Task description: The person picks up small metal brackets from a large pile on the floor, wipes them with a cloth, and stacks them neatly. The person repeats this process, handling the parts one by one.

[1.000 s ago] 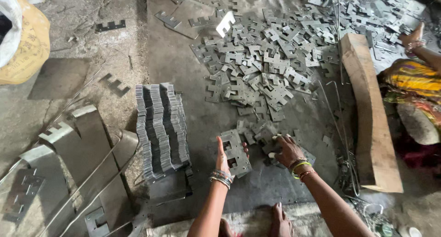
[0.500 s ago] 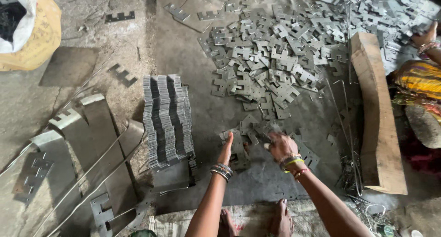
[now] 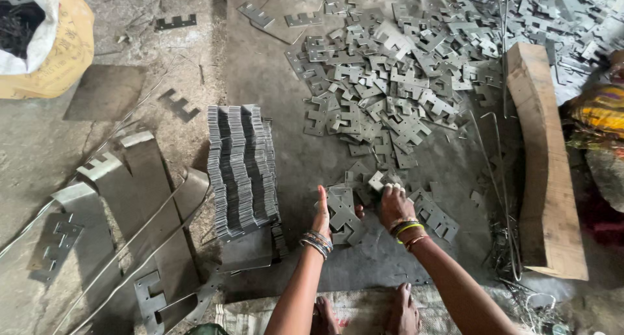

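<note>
Across the upper right of the frame, a wide scatter of flat stamped metal plates covers the grey floor, each piece notched like a squared letter. Down the right side lies a long wooden block, with a fold of bright cloth just past it at the edge. At upper left sits a yellow sack with a white lining. Large bent metal sheets and thin wires sprawl over the lower left. Centre-left stands a neat stack of plates set on edge.

Just right of that stack, at lower centre, a small bunch of plates rests between the two hands. The left hand, bangles at the wrist, stands edge-on with fingers straight and open, pressed flat against the bunch's left side. The right hand curls its fingers down over the plates on the right, gripping them from above. Bare feet show at the bottom edge.
</note>
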{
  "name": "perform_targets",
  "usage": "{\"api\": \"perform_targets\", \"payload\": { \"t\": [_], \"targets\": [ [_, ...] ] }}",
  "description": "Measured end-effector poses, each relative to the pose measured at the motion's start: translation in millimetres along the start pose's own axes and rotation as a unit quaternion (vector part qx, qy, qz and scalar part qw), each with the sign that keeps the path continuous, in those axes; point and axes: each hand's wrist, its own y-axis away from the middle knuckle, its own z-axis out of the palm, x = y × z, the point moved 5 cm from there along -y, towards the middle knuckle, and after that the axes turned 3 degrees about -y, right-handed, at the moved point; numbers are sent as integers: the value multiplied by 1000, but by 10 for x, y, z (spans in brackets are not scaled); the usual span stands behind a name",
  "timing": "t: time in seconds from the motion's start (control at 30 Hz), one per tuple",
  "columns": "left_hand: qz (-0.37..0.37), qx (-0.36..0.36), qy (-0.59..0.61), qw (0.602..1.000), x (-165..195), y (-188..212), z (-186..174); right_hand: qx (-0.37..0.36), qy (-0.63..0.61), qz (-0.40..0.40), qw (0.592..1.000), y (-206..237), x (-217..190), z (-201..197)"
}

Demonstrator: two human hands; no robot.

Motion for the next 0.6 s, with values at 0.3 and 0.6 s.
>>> {"api": "perform_targets", "payload": {
  "t": [0.3, 0.6],
  "targets": [
    [-1, -106, 27, 994, -80, 65, 159, -212, -380, 81, 897, -124, 503, -282],
    [-15, -160, 84, 983, 2, 292, 321, -169, -31, 152, 973, 387, 1403, -284]
  ]
}}
